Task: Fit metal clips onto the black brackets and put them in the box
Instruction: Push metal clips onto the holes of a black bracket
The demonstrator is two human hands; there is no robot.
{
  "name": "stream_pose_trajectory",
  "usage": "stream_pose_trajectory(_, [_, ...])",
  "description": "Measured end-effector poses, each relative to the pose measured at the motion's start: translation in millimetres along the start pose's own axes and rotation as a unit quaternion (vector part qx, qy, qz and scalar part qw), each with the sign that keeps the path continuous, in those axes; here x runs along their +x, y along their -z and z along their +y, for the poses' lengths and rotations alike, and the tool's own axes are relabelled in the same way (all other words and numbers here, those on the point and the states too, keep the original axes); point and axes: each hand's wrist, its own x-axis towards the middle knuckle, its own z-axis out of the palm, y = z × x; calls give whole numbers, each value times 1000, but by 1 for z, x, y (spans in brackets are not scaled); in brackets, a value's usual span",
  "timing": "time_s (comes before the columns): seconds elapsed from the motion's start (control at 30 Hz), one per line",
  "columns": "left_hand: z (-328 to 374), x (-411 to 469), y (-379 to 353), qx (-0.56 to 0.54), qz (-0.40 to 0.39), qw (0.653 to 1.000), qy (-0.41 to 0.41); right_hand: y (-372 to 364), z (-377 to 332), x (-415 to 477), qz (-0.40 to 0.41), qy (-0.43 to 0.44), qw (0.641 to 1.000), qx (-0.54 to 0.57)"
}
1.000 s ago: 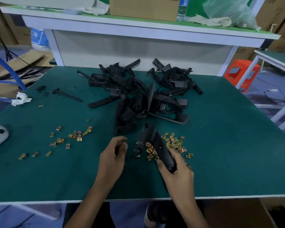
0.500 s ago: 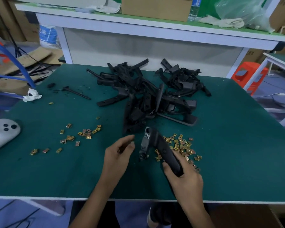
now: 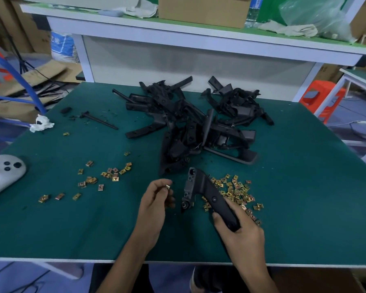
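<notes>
Right now the likeliest slip is the clip [image 3: 168, 187] itself. It is tiny and held only at the fingertips of the left hand [image 3: 154, 199], so if it meets the bracket [image 3: 207, 191] crooked it could spring out of the pinch and vanish among the loose clips [image 3: 235, 191] lying just past the right hand [image 3: 239, 229]. I'd say the bracket could also twist, since it is gripped only at its near end, with the head end sticking out unsupported toward the clip. The left hand has its palm turned inward, thumb and forefinger pinching the clip and the other fingers loosely curled; it is just beside the bracket's head, not touching it. The right hand wraps fingers and thumb round the bracket's tail, slanting it up and away from the wrist over the table [image 3: 304, 187]. No clip is seated on this bracket that I can make out. A heap of brackets [image 3: 199, 127] waits beyond both hands. Which box takes finished pieces I cannot tell.
</notes>
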Motion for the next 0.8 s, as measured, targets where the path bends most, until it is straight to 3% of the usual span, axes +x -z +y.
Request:
stream_pose_trajectory(0.23, [-1,-2,0,20,-38,999,-22,1,0,0,0,9,1000,3])
stream_pose_trajectory(0.8, [3,-5,-4,16,-63,997,48,1,3,1,-10,17,1000,12])
